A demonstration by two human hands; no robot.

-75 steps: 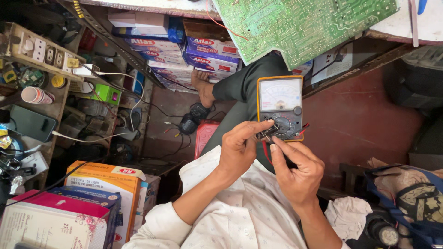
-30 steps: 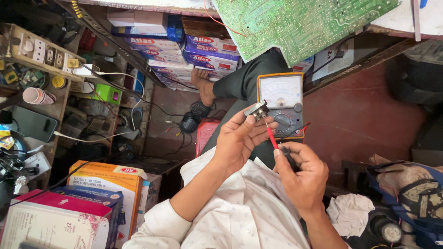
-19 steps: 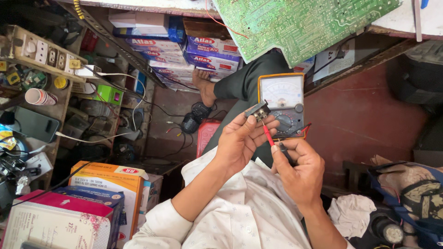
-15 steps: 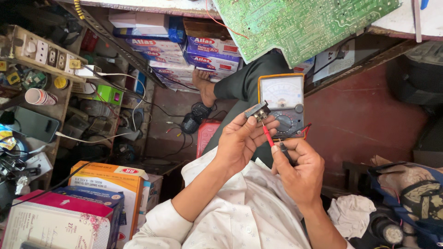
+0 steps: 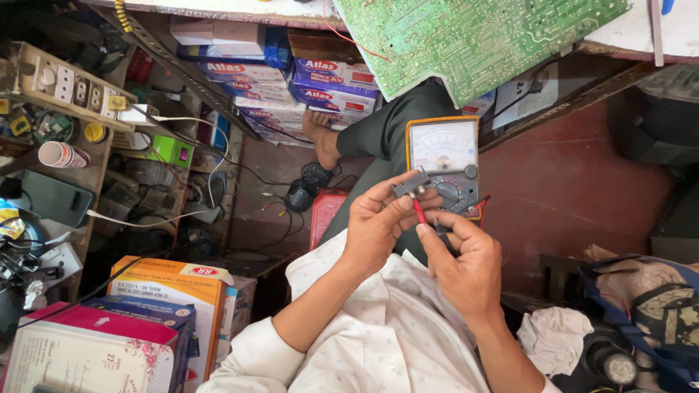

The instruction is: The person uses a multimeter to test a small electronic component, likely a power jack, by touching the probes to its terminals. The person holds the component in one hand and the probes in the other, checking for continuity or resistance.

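Red floor (image 5: 582, 196): occupies the centre and the 3 o'clock side. Directly on it, a dark round item (image 5: 302, 195) near centre left, details unclear; a red flat case (image 5: 324, 215) just beside it; a crumpled white cloth (image 5: 553, 338) at 4 o'clock.

Wooden shelf unit (image 5: 102, 156) at 9 o'clock: carries a switch-and-socket board (image 5: 65, 84), a paper cup (image 5: 62, 154) lying on its side, a green box (image 5: 173, 151) and white cables (image 5: 145, 215).

Bench (image 5: 218, 9) along 12 o'clock: a green circuit board (image 5: 473, 36) lies on it, overhanging the edge. Stacked blue and white cartons (image 5: 291, 84) sit beneath it.
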